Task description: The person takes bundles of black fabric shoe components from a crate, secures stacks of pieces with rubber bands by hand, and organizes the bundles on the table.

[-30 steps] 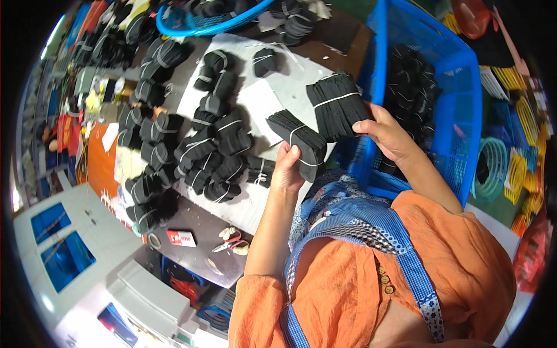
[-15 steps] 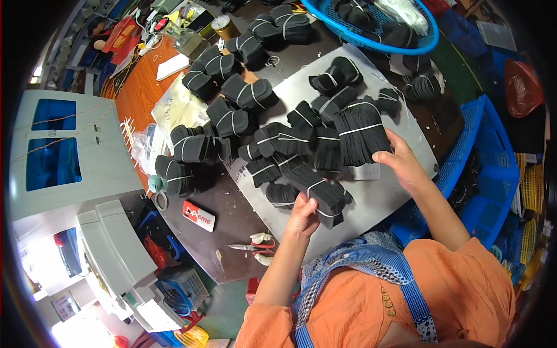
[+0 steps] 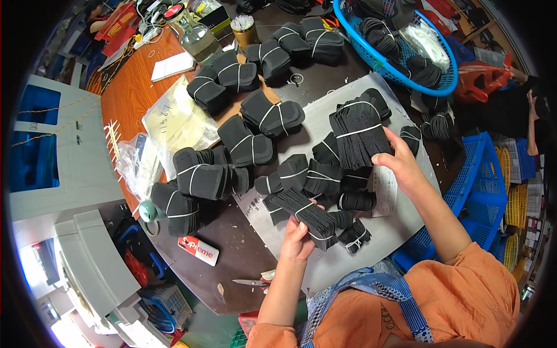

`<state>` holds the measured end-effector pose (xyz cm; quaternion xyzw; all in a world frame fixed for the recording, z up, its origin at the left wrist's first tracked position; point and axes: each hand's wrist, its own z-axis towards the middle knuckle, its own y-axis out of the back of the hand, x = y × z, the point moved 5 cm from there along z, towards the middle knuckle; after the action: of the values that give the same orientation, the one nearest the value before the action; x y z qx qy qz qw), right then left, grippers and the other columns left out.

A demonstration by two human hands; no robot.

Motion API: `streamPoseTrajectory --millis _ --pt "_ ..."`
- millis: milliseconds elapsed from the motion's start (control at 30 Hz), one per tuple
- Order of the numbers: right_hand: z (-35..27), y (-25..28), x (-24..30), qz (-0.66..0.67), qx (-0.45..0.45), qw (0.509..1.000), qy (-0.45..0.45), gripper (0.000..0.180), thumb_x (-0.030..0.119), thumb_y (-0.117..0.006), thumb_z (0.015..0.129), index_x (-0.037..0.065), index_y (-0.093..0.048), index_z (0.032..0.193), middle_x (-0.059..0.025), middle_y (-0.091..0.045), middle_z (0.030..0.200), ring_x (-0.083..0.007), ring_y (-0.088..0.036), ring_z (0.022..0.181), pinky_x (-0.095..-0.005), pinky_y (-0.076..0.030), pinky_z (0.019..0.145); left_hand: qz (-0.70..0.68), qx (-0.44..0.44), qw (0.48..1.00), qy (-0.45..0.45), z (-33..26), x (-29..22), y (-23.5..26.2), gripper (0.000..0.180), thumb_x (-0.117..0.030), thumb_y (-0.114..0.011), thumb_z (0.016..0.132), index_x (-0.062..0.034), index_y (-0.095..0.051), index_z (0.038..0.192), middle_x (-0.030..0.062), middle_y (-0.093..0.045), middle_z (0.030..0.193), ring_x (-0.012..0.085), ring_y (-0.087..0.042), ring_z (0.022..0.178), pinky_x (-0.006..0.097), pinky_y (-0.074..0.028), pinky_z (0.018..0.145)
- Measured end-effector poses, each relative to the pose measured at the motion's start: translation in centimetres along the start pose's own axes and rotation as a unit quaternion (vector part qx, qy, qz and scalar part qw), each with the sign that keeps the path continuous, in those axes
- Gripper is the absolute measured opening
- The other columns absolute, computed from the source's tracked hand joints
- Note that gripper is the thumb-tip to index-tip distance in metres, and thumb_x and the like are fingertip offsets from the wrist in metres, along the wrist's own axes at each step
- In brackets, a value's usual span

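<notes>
My left hand (image 3: 297,240) is closed on a bundle of black fabric pieces (image 3: 310,216), a long stack tied with a white band. My right hand (image 3: 401,165) grips the near right edge of a wider bundle of black fabric pieces (image 3: 358,138), its layers fanned along the side and a white band around it. Both bundles are held over a grey sheet (image 3: 336,264) on the table. Between and under them lie several smaller banded black bundles (image 3: 324,178), partly hidden. A printed paper slip (image 3: 384,191) shows below my right hand's bundle.
More banded black bundles (image 3: 250,142) line the table's left and far side. Scissors (image 3: 250,282) and a red-and-white case (image 3: 198,250) lie near the front edge. A blue basket (image 3: 400,69) stands far right, blue crates (image 3: 473,200) to the right, a glass jar (image 3: 194,37) far left.
The view has shifted, so the table sits lower in the picture. My right hand's bundle has moved farther over the sheet, uncovering more of the paper slip. Both hands keep their bundles.
</notes>
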<state>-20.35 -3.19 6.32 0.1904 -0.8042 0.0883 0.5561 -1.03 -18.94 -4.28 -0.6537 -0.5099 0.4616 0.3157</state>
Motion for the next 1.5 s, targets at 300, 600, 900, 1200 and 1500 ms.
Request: streamPoseTrajectory --millis 300,600,900,1200,1500 --pt "14.6 0.3 5.0 -0.206 -0.058 0.953 0.213 0.082 0.024 -0.066 0.069 -0.01 -0.035 0.136 -0.0214 -0.055 0.122 -0.0251 -0.053 0.112 -0.0317 -0.039 0.098 -0.017 0.003 0.999 -0.031 0.3 -2.3 0.1 0.074 -0.024 -0.081 0.071 0.0016 -0.042 0.128 0.0141 -0.061 0.109 0.0278 -0.061 0.098 0.039 -0.052 0.085" --pt "34.5 -3.6 8.9 -0.567 -0.09 0.758 0.31 0.084 0.032 -0.064 0.079 -0.008 -0.023 0.14 -0.0347 -0.039 0.132 -0.0451 -0.042 0.122 -0.0423 -0.036 0.104 0.007 -0.063 0.989 -0.131 1.3 -6.2 -1.5 0.041 -0.019 -0.065 0.088 -0.006 -0.05 0.124 0.0076 -0.06 0.118 0.0218 -0.057 0.109 0.038 -0.046 0.097" --pt "20.2 -5.8 8.3 -0.378 0.051 0.853 0.356 0.079 0.033 -0.069 0.077 -0.001 -0.034 0.14 -0.0219 -0.039 0.14 -0.0374 -0.037 0.13 -0.0431 -0.031 0.107 0.029 -0.093 0.984 -0.146 2.4 -5.7 -0.5 0.044 -0.013 -0.067 0.086 -0.0044 -0.047 0.125 0.0073 -0.058 0.119 0.0204 -0.056 0.111 0.039 -0.044 0.1" --pt "2.8 -10.6 0.3 -0.051 0.294 0.951 0.081 0.029 0.011 -0.057 0.091 0.002 -0.059 0.119 -0.0046 -0.064 0.106 -0.0095 -0.058 0.095 -0.0244 -0.047 0.084 0.092 -0.074 0.985 -0.122 4.1 -4.6 -2.6 0.055 -0.015 -0.071 0.083 -0.0026 -0.043 0.128 0.0086 -0.056 0.123 0.0202 -0.055 0.113 0.036 -0.043 0.101" --pt "0.7 -3.2 -2.3 0.076 0.058 0.992 0.079 0.029 0.009 -0.056 0.091 0.0 -0.058 0.119 -0.0071 -0.063 0.107 -0.0111 -0.06 0.092 -0.0255 -0.047 0.081 0.483 -0.075 0.826 -0.28 12.5 -11.2 -10.7 0.054 -0.01 -0.068 0.081 -0.0008 -0.043 0.128 0.0101 -0.052 0.122 0.0202 -0.051 0.109 0.034 -0.038 0.098"
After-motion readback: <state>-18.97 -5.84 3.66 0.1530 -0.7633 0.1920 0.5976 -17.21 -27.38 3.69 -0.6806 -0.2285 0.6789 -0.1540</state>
